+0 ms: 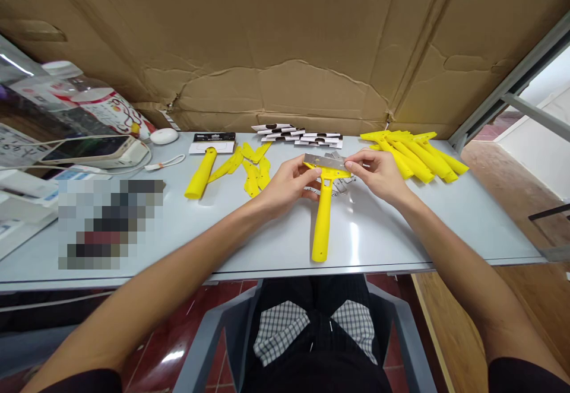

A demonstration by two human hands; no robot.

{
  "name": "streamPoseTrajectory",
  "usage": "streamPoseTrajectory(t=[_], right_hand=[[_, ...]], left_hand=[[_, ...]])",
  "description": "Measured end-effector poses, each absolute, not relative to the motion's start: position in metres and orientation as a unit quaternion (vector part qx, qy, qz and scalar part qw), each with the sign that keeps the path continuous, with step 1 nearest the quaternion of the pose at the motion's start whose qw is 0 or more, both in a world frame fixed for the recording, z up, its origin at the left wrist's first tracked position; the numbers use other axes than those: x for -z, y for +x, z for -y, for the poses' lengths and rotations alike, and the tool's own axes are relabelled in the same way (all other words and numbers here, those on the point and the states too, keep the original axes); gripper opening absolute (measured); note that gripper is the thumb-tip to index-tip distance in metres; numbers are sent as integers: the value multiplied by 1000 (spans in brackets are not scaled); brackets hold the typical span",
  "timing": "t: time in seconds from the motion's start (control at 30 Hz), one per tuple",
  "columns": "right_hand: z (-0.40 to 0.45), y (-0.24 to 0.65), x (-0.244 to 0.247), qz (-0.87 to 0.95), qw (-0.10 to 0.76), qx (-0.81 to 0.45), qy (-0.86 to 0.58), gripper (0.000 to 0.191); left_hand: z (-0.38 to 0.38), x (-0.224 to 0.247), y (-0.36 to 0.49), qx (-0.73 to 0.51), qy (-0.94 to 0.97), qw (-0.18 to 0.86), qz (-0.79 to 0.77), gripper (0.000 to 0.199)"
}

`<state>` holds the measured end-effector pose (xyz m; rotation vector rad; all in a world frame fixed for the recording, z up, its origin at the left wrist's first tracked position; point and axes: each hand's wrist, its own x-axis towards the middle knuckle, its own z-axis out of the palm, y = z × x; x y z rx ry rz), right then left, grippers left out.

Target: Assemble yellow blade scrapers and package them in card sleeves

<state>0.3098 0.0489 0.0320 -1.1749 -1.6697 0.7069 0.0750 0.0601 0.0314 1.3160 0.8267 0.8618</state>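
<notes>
A yellow plastic scraper (322,221) stands out on the table, its handle pointing toward me and a steel blade (325,160) lying across its head. My left hand (287,185) grips the scraper head from the left. My right hand (376,174) pinches the blade's right end between fingers and thumb. Just beneath the hands lie several loose steel blades (335,186), partly hidden. A heap of yellow scraper handles (414,158) sits to the right of my right hand, and flat yellow plastic pieces (252,173) lie left of my left hand.
A separate yellow handle (201,173) lies at the left, behind it a black-and-white card stack (296,136). A phone (89,151) and white mouse (164,136) sit further left. Cardboard (285,43) walls the table's (401,233) back edge. A pixelated patch covers the left.
</notes>
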Motion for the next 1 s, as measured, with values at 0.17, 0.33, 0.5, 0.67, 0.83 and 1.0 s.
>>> streamPoseTrajectory(t=[0.17, 0.33, 0.5, 0.67, 0.83, 1.0], right_hand=[[-48, 307, -28, 668, 457, -315, -495, 24], [-45, 301, -27, 645, 447, -352, -510, 24], [-43, 298, -26, 637, 461, -354, -506, 21], [-44, 297, -26, 635, 476, -340, -505, 20], [-44, 296, -28, 641, 477, -333, -501, 20], [-42, 296, -30, 655, 459, -328, -502, 21]], left_hand=[[-58, -32, 76, -374, 584, 622, -364, 27], [-56, -32, 77, -370, 587, 622, -363, 31], [-57, -30, 77, -368, 585, 626, -362, 29], [-57, -30, 78, -372, 574, 635, -360, 30], [-56, -32, 80, -374, 554, 648, -365, 28], [-57, -31, 81, -397, 511, 657, -387, 29]])
